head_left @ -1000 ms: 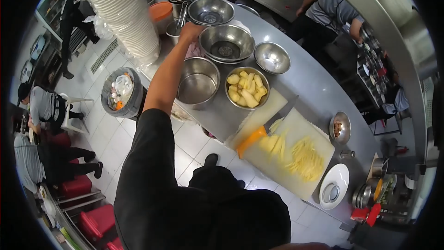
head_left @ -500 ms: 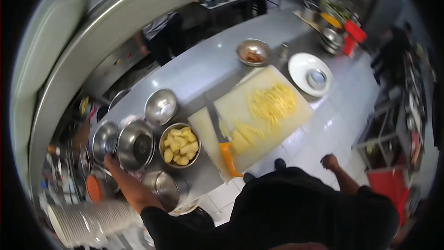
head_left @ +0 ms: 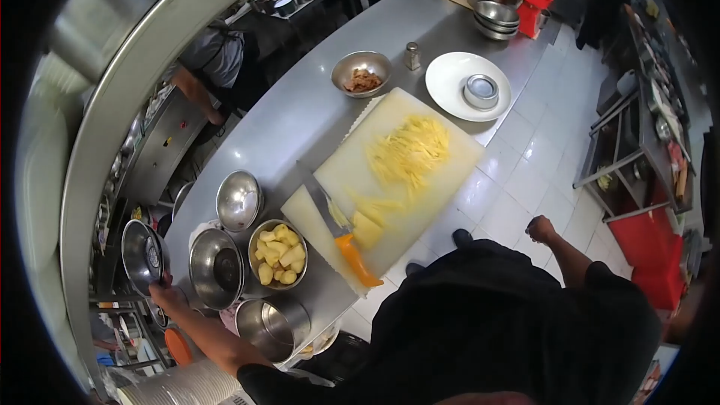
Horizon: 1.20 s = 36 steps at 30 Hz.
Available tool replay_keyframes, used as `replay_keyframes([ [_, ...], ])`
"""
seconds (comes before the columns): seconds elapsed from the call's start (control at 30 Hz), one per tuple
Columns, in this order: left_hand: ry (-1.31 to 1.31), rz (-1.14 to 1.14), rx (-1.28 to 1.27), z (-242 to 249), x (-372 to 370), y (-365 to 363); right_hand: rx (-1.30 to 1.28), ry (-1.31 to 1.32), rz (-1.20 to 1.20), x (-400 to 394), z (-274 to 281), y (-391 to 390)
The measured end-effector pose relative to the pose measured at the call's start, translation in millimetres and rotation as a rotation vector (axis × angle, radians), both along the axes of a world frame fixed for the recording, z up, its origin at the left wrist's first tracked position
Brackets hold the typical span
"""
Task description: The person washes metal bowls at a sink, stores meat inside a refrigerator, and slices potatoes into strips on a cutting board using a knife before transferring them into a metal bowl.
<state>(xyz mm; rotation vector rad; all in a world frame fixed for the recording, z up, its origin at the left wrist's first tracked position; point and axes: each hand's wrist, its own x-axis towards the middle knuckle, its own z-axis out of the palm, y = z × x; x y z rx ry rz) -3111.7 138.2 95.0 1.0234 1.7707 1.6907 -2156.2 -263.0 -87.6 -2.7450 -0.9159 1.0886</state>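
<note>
My left hand (head_left: 163, 292) grips the rim of a steel bowl (head_left: 137, 251), which is tilted and held off at the left end of the counter. Beside it sits another steel bowl (head_left: 215, 268) with a dark inside. My right hand (head_left: 538, 229) hangs over the floor, fingers curled into a fist, with nothing visible in it. Peeled potatoes (head_left: 279, 253) fill a metal bowl left of the white cutting board (head_left: 409, 236). On the board lie pale yellow cut strips (head_left: 412, 151), a few slices (head_left: 367, 229) and a knife with an orange handle (head_left: 355, 260).
A steel pot (head_left: 271, 328) and a small empty bowl (head_left: 239, 200) stand nearby. Farther along are a bowl of brown pieces (head_left: 362, 79), a shaker (head_left: 412, 55) and a white plate (head_left: 450, 90) with a round container. Another person (head_left: 217, 60) works across the counter.
My left hand has moved the steel bowl left, away from the neighbouring bowl, and it is now more tilted. The camera view has shifted. My right hand stays curled beside my body.
</note>
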Motion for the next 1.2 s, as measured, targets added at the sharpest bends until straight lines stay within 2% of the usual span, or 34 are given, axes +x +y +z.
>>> replay_keyframes([
  [0.03,-0.170,0.007,-0.026,24,14,-1,-0.019,0.040,-0.042,0,2,6],
  [0.1,-0.505,0.029,-0.087,59,50,-8,0.025,0.035,0.018,5,-14,7],
  [0.2,0.394,-0.341,0.042,65,100,-23,0.040,0.039,0.133,20,-49,18],
  [0.27,0.139,-0.334,-0.029,81,140,-17,0.039,0.075,0.177,31,-61,27],
  [0.33,-0.468,-0.391,-0.107,100,174,-1,0.038,0.140,0.177,39,-65,39],
  [0.43,-0.671,-0.492,-0.170,116,261,9,0.155,0.179,0.155,67,-108,40],
  [0.5,-0.768,-0.503,-0.186,130,345,9,0.162,0.132,0.421,96,-149,35],
  [0.53,-0.772,-0.498,-0.176,134,389,11,0.167,0.140,0.431,109,-160,30],
  [0.6,-0.905,-0.563,-0.239,134,452,26,0.008,0.145,0.401,129,-161,33],
  [0.67,-0.958,-0.638,-0.251,130,496,50,0.022,0.172,0.465,158,-176,19],
  [0.73,-0.974,-0.697,-0.283,130,556,72,0.058,0.298,0.096,179,-170,9],
  [0.8,-0.999,-0.721,-0.334,124,604,96,0.100,0.371,-0.322,186,-133,7],
  [0.83,-1.032,-0.750,-0.383,119,625,115,0.101,0.408,-0.325,196,-137,0],
  [0.97,-0.830,-0.656,-0.342,91,721,166,0.130,0.479,-0.647,208,-142,-22],
  [1.03,-0.812,-0.773,-0.312,61,745,204,0.053,0.537,-0.573,213,-155,-41],
  [1.07,-0.815,-0.659,-0.347,54,768,214,0.004,0.574,-0.538,216,-160,-44],
  [1.1,-0.744,-0.788,-0.282,34,775,233,0.037,0.594,-0.574,217,-169,-51],
  [1.13,-0.808,-0.607,-0.311,20,791,246,0.069,0.615,-0.606,217,-174,-62],
  [1.2,-0.666,-0.539,-0.283,5,826,251,0.181,0.689,-0.686,218,-159,-63],
])
